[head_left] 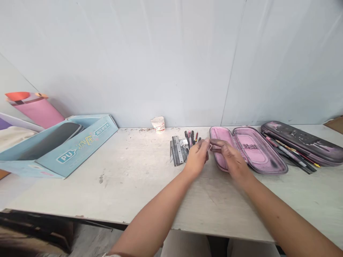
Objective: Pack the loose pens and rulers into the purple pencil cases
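My left hand (197,157) and my right hand (233,160) meet over the table, just in front of an open pink pencil case (257,157). The fingers of both are closed together in a pinch; whatever lies between them is too small and hidden to name. Left of my left hand lie several rulers (178,150), flat on the table. Several pens (192,137) lie behind that hand, partly covered by it. The pencil case is spread flat, its pink inside up, with elastic loops in its right half. My right hand covers part of its left half.
A closed dark pencil case (302,142) lies at the right, with several pens and pencils (292,155) before it. A small paper cup (158,124) stands by the wall. At the left is a blue box (80,146) holding a dark case (53,139).
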